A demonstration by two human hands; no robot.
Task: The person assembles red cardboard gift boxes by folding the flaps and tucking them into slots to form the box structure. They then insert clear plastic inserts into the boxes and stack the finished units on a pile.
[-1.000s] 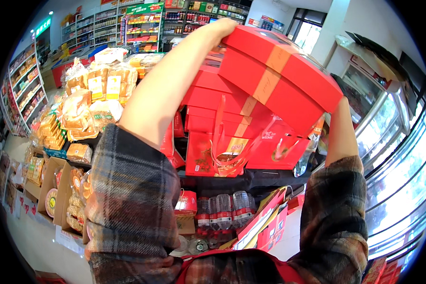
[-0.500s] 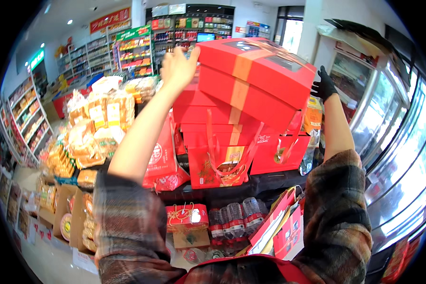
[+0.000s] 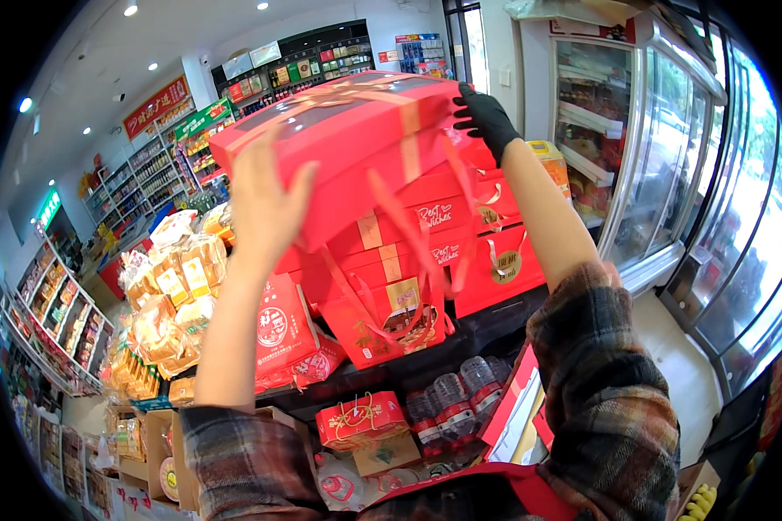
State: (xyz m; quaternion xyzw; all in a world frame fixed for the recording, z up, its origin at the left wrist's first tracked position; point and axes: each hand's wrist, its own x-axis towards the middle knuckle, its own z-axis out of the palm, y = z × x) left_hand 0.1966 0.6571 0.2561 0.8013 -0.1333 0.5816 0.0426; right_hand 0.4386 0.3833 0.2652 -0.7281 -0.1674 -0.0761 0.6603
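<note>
A large red gift box (image 3: 356, 130) with a gold ribbon band and dark windows in its lid is held up, tilted, between my two hands. My bare left hand (image 3: 268, 195) presses flat-palmed on its near left side, thumb apart, slightly blurred. At the far right corner, my black-gloved right hand (image 3: 487, 120) grips the edge; some of its fingertips are hidden. Below the box are more stacked red boxes (image 3: 382, 260) and a red gift bag (image 3: 369, 334) with pink ribbon handles. Another red gift bag (image 3: 500, 269) with a round gold label stands to the right.
Bagged bread (image 3: 169, 282) is heaped at the left. Under the black-covered display edge (image 3: 321, 391) lie bottled water packs (image 3: 456, 404), a small red carton (image 3: 362, 420) and folded red bags (image 3: 517, 417). A glass-door refrigerator (image 3: 617, 148) stands at the right, shelves (image 3: 56, 321) far left.
The gift box has moved left and swung round, its left end coming nearer. My left hand has shifted from the end onto its near side. The view has turned right.
</note>
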